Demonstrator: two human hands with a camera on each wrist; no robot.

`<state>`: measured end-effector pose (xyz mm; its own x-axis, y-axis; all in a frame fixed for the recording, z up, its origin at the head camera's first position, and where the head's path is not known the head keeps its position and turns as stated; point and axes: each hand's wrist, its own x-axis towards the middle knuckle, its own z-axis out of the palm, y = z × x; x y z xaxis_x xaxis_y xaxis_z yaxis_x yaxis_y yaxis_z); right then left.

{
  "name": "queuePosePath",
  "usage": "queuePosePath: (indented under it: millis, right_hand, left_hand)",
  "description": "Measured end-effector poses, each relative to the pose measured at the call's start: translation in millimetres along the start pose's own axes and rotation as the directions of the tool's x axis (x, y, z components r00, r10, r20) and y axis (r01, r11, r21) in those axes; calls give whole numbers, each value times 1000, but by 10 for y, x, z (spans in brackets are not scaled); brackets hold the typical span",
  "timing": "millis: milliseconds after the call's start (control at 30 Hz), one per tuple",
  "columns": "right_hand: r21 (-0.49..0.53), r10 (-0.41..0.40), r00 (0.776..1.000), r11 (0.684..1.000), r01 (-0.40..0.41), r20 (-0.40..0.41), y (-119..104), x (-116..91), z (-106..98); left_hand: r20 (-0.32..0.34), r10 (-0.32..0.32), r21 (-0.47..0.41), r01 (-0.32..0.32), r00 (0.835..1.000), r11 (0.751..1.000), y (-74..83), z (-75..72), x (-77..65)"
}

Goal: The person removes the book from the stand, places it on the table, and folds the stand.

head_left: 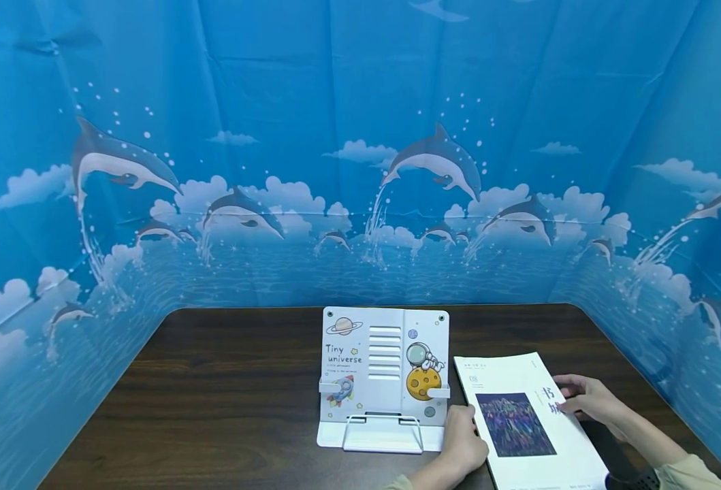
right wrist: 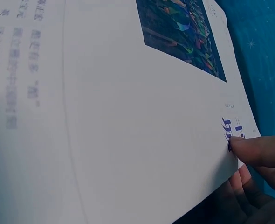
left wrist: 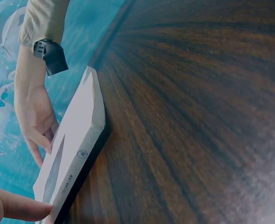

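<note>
A white paperback book with a dark, many-coloured picture on its cover lies at the right of the table. My left hand holds its left edge beside the spine; in the left wrist view one fingertip rests at the spine's edge. At the opposite edge, my right hand pinches the book, its thumb on the purple cover lettering and the other fingers below. The underside is hidden. Just left of the left hand stands a white metal book stand with astronaut and rocket drawings.
The stand has a wire support at its front and small white clips at its sides. Dark wood table extends to the left. A blue dolphin-print curtain surrounds the table at the back and sides.
</note>
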<state>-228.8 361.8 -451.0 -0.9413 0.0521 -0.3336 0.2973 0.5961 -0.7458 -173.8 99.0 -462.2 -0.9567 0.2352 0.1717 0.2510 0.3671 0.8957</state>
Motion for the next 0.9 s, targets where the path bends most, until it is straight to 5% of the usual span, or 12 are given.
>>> queuePosePath:
  millis: [567,900]
  right_hand:
    - [-34,30,999,999,-31,-33,-66,-12,35]
    - [-46,-60,998,997,60,3,-185,-31,-29]
  left_hand:
    - [-18,112,95,-110,994,989,-38,-36,-16]
    - [186,-8,-63,20,983,998,141,-225,43]
